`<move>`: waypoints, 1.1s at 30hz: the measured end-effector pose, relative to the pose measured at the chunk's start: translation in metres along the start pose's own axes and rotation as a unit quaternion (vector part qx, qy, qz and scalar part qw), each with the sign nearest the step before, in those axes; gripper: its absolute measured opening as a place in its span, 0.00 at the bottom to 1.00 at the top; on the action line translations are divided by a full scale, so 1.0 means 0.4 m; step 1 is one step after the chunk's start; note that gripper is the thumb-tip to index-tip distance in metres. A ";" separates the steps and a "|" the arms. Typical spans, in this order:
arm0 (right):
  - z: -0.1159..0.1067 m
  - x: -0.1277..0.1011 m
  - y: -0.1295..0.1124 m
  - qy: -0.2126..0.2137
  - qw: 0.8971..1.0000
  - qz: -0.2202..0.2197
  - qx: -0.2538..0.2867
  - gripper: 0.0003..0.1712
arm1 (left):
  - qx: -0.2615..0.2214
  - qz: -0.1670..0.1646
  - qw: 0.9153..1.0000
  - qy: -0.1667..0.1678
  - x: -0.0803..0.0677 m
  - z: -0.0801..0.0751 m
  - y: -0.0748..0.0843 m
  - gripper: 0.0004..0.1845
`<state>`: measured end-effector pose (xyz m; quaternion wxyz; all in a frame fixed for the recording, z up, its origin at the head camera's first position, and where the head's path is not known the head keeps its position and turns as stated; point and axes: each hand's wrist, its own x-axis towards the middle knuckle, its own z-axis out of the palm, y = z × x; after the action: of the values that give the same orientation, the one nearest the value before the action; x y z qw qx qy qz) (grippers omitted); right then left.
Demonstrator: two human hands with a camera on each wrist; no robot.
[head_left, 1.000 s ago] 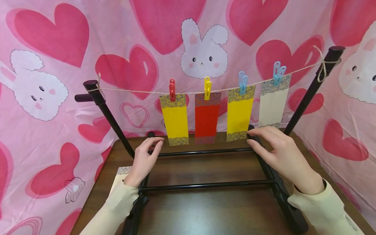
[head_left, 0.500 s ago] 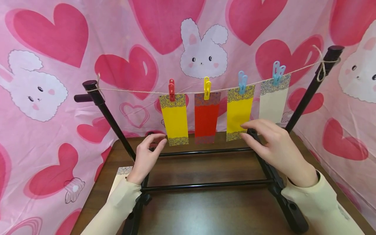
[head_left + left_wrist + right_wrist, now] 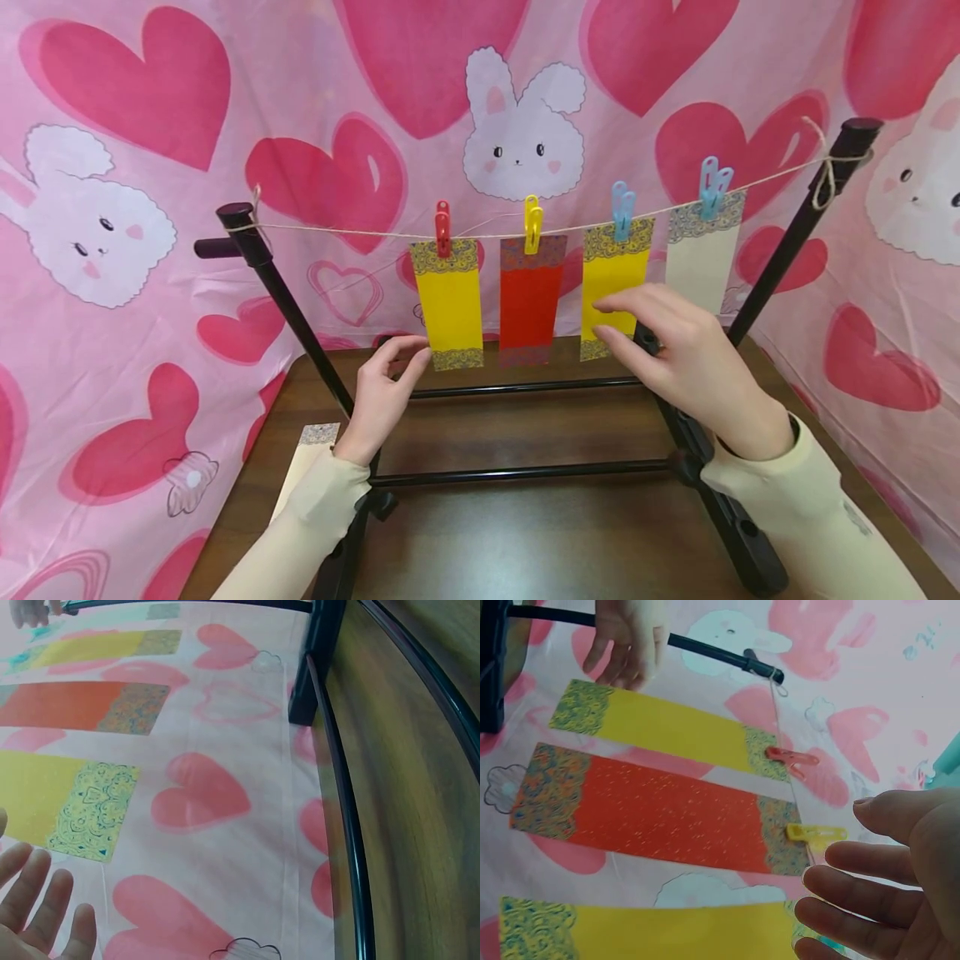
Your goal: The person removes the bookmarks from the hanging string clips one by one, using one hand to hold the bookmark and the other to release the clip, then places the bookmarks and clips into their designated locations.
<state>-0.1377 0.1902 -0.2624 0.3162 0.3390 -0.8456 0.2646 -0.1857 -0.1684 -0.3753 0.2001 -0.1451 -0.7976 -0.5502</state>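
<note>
A string (image 3: 345, 232) stretched across a black rack (image 3: 525, 473) carries a yellow strip (image 3: 448, 304) on a red peg (image 3: 442, 228). Beside it hang a red strip (image 3: 529, 302) on a yellow peg (image 3: 532, 223), a second yellow strip (image 3: 617, 265) and a cream strip (image 3: 701, 258), both on blue pegs. My left hand (image 3: 390, 375) hovers by the first yellow strip's lower left corner, fingers relaxed and holding nothing. In the left wrist view its fingers (image 3: 37, 915) stay apart from the paper. My right hand (image 3: 637, 325) is spread in front of the second yellow strip's bottom, empty.
Another cream strip (image 3: 303, 467) lies flat on the brown table (image 3: 540, 542) left of the rack's foot. Pink cloth with hearts and bunnies (image 3: 112, 83) hangs behind and at both sides. The rack's slanted posts (image 3: 787, 242) flank the line.
My right hand has lifted off the rack's right bar and moved up and left in front of the second yellow strip. My left hand edged closer to the first yellow strip.
</note>
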 end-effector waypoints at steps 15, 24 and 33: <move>0.005 0.069 -0.029 0.003 1.000 -0.024 0.005 0.23 | -0.040 -0.011 0.999 -0.006 0.017 0.007 0.002 0.14; 0.019 0.110 -0.042 0.012 0.999 -0.050 0.002 0.19 | -0.069 -0.010 0.998 0.004 0.029 0.022 0.007 0.13; 0.025 0.155 -0.058 0.018 0.998 -0.059 0.012 0.19 | -0.073 -0.014 0.997 -0.002 0.038 0.029 0.016 0.14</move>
<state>-0.1595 0.1440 -0.2192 0.3423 0.3872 -0.8152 0.2614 -0.1978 -0.1551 -0.3664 0.1800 -0.1491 -0.7575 -0.6095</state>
